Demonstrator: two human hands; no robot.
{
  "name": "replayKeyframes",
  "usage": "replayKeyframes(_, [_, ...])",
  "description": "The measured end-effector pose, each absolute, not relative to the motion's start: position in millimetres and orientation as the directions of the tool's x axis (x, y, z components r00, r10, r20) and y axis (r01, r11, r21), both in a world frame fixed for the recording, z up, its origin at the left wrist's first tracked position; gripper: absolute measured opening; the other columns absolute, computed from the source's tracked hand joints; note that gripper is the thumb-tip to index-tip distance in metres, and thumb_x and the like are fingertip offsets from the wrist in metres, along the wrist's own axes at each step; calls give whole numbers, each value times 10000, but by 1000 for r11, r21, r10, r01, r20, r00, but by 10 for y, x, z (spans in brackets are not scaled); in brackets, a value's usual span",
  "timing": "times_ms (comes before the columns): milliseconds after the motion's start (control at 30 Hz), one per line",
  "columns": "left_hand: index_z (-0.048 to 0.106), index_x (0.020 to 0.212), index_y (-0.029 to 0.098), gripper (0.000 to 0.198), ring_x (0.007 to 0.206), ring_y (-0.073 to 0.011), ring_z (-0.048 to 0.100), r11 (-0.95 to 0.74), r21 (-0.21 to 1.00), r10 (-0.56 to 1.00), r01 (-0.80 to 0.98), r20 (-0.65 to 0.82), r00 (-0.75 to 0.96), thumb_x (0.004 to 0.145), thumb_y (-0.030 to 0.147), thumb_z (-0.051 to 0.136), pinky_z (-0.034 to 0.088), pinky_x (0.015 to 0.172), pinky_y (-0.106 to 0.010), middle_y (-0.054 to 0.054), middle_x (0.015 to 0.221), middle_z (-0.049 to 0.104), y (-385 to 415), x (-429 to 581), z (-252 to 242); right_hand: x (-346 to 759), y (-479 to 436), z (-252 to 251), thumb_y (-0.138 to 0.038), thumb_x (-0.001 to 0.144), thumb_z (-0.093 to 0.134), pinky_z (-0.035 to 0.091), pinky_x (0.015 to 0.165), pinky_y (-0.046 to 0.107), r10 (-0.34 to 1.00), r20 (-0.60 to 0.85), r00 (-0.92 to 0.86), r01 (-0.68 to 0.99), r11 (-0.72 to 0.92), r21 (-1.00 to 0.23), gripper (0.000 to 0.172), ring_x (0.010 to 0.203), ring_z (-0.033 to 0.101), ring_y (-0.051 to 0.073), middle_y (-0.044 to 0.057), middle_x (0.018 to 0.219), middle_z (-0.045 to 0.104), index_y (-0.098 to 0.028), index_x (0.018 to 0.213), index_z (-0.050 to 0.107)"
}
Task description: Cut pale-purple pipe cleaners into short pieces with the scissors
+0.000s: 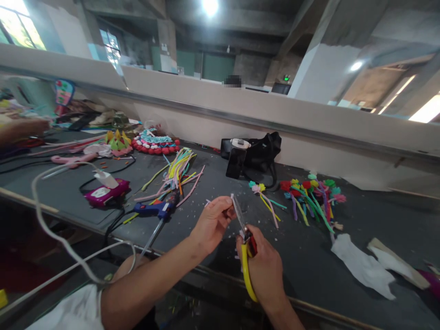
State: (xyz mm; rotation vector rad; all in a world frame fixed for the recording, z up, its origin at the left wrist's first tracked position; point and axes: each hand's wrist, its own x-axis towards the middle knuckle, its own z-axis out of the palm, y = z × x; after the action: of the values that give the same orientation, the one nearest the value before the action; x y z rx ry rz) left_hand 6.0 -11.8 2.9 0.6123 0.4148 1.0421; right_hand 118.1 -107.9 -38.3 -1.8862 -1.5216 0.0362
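Note:
My left hand [211, 225] is closed in a pinch above the table, its fingertips on a small pale lilac piece, probably a pipe cleaner, mostly hidden by the fingers. Yellow-handled scissors [246, 275] are gripped in my right hand [267, 263]. Their blades point up and away, the tips beside my left fingertips and the pale piece. Small pale clippings dot the dark table [206, 181] around both hands. Just beyond them lie a few pipe-cleaner flowers [258, 188] with pink, yellow and teal stems.
A blue glue gun [154, 209] lies left, near loose pipe cleaners [178, 167] and a purple power strip [107, 192] with white cable. A phone [235, 162] leans on a black bag [263, 153]. More flowers [312, 197] and white cloth [362, 266] lie right. Another person's hand [25, 130] is far left.

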Motion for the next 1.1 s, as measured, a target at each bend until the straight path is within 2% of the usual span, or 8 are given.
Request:
replayKeyframes(133, [597,685,142,121,604,-77,464,367,640,898,-675,-53,437,723,197,697,405,617,-212,27,640,515,-123,61,31,1179,-1079,-419,-377,898,487,451,663,253,859,415,299,868,-64,-492,273,721,655,174,21,874,707,-244,1096,622])
replayKeyframes(267, [605,682,141,122,597,-77,465,359,636,904,-683,-54,424,715,199,706,407,616,-217,28,636,523,-125,67,29,1179,-1077,-455,-354,904,476,441,625,245,850,449,277,892,-53,-450,265,680,655,173,20,807,710,-232,1070,643])
replayKeyframes(367, [604,671,143,127,597,-80,469,353,637,908,-685,-57,416,706,199,713,409,618,-222,27,634,530,-126,71,25,1182,-1068,-482,-315,906,464,450,656,249,832,501,239,910,-12,-414,280,713,667,179,41,825,718,-197,1085,644])
replayKeyframes(600, [609,673,141,122,600,-76,474,346,633,910,-692,-45,413,709,197,711,404,622,-219,27,641,536,-115,71,9,1168,-1055,-474,-239,902,434,438,621,231,826,517,222,908,18,-420,276,687,669,168,40,787,718,-179,1064,649])
replayKeyframes(800, [613,665,140,129,596,-75,471,339,635,909,-694,-31,416,700,202,719,401,612,-218,27,635,535,-106,65,11,1154,-1063,-510,-216,907,415,422,605,233,839,498,217,906,17,-424,275,653,660,161,20,757,707,-190,1067,637])
replayKeyframes(967, [615,663,140,127,588,-75,475,349,633,908,-691,-45,417,700,205,718,406,601,-214,27,627,536,-106,67,-10,1138,-1059,-534,-264,899,461,422,631,252,838,491,240,923,-40,-383,282,710,660,183,34,824,704,-202,1125,617])
replayKeyframes(1100, [628,676,133,114,589,-70,477,343,614,916,-711,-48,399,694,197,722,407,599,-208,27,636,542,-108,90,-18,1129,-1062,-503,-285,901,459,411,599,251,863,444,241,918,-54,-394,281,682,654,179,23,800,699,-205,1117,621])
